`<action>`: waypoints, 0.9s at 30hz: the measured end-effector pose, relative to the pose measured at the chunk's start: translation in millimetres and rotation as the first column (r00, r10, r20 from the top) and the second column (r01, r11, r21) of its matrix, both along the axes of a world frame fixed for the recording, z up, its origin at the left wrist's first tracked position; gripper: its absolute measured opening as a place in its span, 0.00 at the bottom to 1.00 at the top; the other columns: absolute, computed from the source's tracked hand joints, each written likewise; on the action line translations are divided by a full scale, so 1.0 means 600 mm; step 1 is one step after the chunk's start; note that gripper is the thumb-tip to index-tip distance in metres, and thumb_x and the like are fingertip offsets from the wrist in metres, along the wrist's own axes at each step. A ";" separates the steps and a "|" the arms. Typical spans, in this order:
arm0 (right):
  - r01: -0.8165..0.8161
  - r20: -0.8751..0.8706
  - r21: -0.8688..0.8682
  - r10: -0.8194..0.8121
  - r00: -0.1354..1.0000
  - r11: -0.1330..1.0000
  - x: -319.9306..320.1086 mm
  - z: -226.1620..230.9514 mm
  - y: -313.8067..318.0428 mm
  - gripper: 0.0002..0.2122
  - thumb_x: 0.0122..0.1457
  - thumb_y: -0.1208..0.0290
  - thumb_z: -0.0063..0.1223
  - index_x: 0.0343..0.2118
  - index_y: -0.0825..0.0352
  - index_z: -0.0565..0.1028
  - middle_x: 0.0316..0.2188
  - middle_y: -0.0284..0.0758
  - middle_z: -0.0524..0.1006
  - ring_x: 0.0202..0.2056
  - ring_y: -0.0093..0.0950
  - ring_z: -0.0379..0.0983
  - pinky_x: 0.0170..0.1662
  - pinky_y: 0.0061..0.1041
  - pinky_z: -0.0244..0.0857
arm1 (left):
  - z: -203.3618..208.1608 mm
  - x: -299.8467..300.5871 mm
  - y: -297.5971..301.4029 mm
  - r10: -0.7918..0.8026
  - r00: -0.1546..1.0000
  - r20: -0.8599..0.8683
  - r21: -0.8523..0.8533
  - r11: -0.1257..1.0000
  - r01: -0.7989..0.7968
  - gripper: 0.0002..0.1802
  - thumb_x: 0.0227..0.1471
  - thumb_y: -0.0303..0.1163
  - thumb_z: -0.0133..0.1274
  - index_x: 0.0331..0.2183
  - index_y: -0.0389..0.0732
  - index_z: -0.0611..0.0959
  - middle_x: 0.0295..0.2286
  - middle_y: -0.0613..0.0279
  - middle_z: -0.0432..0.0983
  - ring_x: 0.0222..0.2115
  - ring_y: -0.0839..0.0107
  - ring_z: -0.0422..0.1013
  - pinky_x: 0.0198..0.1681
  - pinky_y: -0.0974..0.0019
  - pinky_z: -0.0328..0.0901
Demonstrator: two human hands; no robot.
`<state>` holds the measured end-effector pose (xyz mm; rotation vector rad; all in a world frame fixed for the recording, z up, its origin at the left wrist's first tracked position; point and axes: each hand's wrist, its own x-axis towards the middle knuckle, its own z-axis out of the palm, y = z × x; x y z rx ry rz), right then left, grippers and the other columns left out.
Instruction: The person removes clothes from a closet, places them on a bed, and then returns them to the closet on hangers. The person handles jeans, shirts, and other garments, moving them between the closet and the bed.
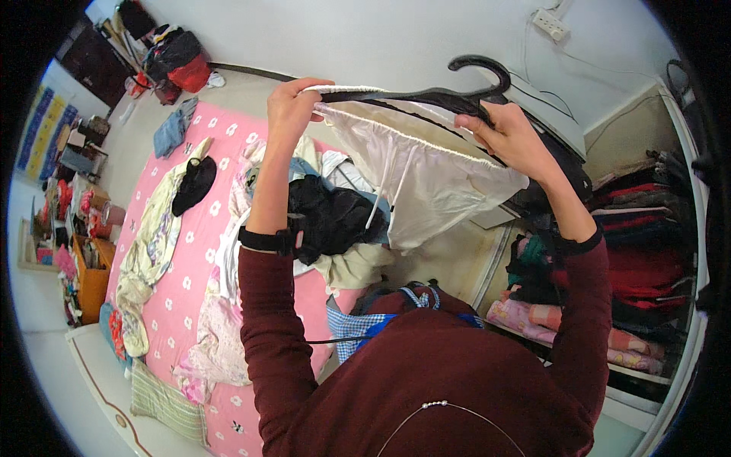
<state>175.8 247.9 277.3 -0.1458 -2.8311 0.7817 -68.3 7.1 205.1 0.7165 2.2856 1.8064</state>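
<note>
A black plastic clothes hanger [426, 97] is held up in front of me, its hook curling up at the right. From it hangs a white garment [426, 190] with a gathered elastic waist and dangling drawstrings; its exact kind is unclear. My left hand [293, 110] pinches the garment's waistband at the hanger's left end. My right hand [509, 139] is closed round the hanger below the hook, with its thumb on top. The hanger's bar passes inside the waist opening, and the hanger's right end is hidden behind my right hand and the cloth.
A bed with a pink flowered sheet [164, 274] lies to the left, strewn with clothes, including a black garment [335, 217] and a black cap-like item [195, 183]. At right, an open wardrobe [700, 228] holds stacked folded clothes [636, 251]. A power strip [550, 27] is on the wall.
</note>
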 end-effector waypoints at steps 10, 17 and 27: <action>-0.281 -0.375 -0.612 0.042 0.926 0.739 0.017 -0.037 0.035 0.17 0.72 0.59 0.42 0.36 0.70 0.75 0.32 0.38 0.80 0.39 0.33 0.79 0.50 0.35 0.71 | -0.088 0.004 -0.135 0.023 0.917 0.397 0.055 0.997 -0.049 0.15 0.48 0.28 0.52 0.38 0.32 0.83 0.32 0.57 0.80 0.32 0.66 0.78 0.33 0.66 0.75; -0.665 -0.516 -0.724 -0.496 0.699 -0.184 -0.024 -0.042 0.070 0.14 0.69 0.58 0.49 0.37 0.67 0.73 0.29 0.33 0.74 0.38 0.29 0.73 0.47 0.30 0.71 | -0.070 0.030 -0.204 -0.160 0.869 0.469 0.021 0.985 0.170 0.09 0.49 0.33 0.53 0.29 0.38 0.82 0.21 0.70 0.72 0.16 0.80 0.67 0.16 0.74 0.58; -0.264 -0.179 -0.964 -0.672 0.718 -0.026 -0.022 -0.076 0.073 0.16 0.68 0.55 0.51 0.36 0.65 0.73 0.21 0.29 0.69 0.25 0.22 0.68 0.31 0.23 0.65 | -0.152 -0.117 -0.381 0.406 0.831 0.381 0.234 0.827 -0.511 0.22 0.57 0.38 0.56 0.50 0.37 0.76 0.55 0.55 0.63 0.53 0.67 0.66 0.51 0.65 0.68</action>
